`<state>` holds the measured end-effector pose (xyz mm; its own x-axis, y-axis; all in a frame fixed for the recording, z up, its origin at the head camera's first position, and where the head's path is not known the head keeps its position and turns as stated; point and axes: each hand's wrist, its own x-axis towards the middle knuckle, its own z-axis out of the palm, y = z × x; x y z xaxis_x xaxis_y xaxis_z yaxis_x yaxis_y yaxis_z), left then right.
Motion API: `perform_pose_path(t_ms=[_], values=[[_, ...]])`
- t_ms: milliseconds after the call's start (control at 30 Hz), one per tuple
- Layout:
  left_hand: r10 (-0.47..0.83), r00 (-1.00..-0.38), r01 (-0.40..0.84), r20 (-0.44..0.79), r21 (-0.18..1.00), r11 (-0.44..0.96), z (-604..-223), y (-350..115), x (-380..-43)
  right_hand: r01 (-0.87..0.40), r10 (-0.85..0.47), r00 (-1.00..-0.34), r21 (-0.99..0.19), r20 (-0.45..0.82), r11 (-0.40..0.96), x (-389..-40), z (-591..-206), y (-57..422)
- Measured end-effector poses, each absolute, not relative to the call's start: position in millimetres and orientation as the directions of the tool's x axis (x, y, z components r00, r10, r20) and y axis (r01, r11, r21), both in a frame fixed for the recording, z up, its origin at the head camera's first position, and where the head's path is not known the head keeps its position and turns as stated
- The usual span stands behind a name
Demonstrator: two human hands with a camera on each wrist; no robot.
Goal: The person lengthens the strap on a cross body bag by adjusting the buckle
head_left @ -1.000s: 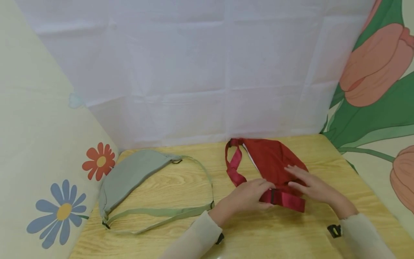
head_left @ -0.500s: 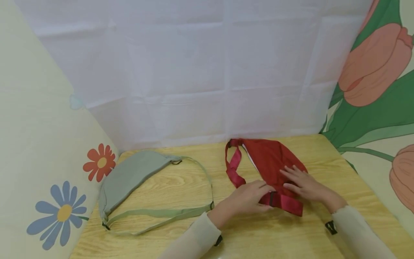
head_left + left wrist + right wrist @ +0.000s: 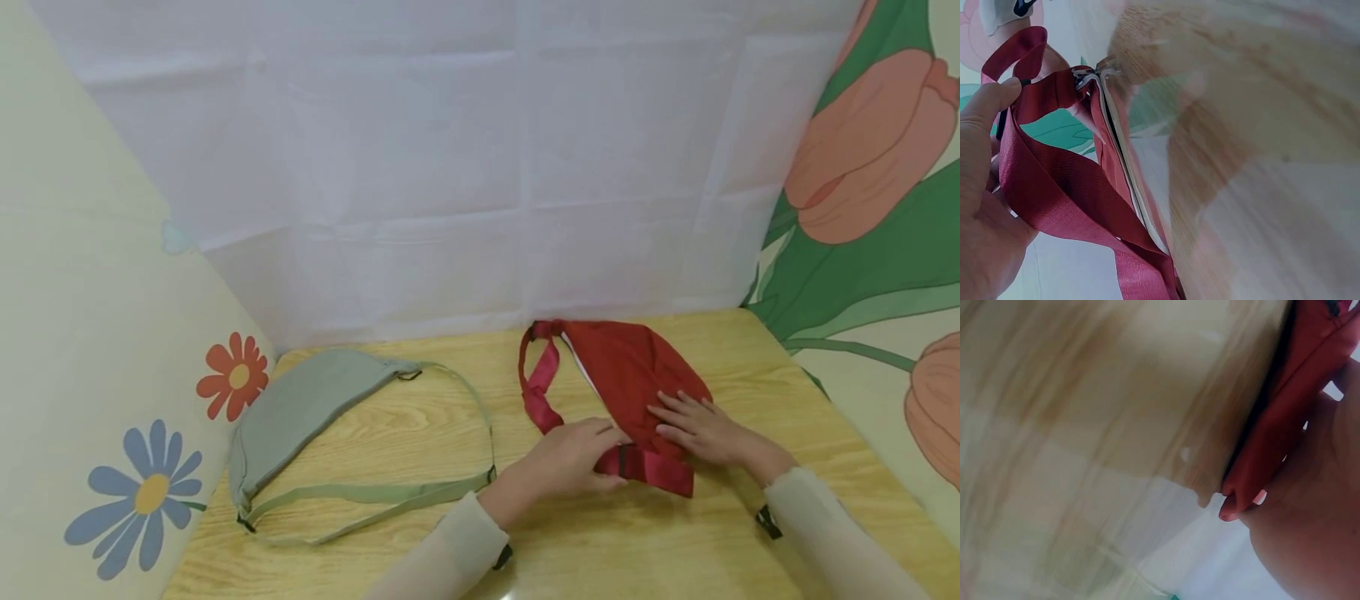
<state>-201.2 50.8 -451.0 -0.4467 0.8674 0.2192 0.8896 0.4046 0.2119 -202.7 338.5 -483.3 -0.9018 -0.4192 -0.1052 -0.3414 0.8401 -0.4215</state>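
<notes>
A red waist bag [image 3: 630, 367] lies at the right of the table, with a white-edged zipper [image 3: 1125, 159] along one side. My left hand [image 3: 566, 457] pinches its dark red strap [image 3: 1066, 187] by the black slider [image 3: 622, 457], thumb on top. A short folded length of strap sticks out to the right of the slider. With fingers spread, my right hand [image 3: 701, 427] rests on the bag's lower right part. In the right wrist view the bag's red edge [image 3: 1272, 437] runs beside the right hand [image 3: 1310, 506], whose fingertips are mostly hidden.
A grey-green waist bag [image 3: 307, 417] lies at the left of the wooden table [image 3: 420, 417], its pale green strap [image 3: 375, 492] looped to the right. A white cloth [image 3: 412, 167] hangs behind the table. Flower-printed walls stand on both sides.
My right hand has moved slightly left and now lies flatter on the red bag. The left hand and the strap it pinches have shifted slightly left.
</notes>
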Motion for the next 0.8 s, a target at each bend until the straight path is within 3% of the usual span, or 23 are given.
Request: perform_pose_path(t_ms=[400, 800], values=[[0.851, -0.460, 0.887, 0.252, 0.179, 0.426, -447, 43, -200, -0.395, -0.458, -0.887, -0.416, -0.060, 0.819, -208, -487, 349], [0.834, -0.497, 0.867, 0.239, 0.184, 0.464, -443, 33, -200, -0.357, -0.437, -0.890, -0.400, -0.127, 0.844, -215, -482, 360]])
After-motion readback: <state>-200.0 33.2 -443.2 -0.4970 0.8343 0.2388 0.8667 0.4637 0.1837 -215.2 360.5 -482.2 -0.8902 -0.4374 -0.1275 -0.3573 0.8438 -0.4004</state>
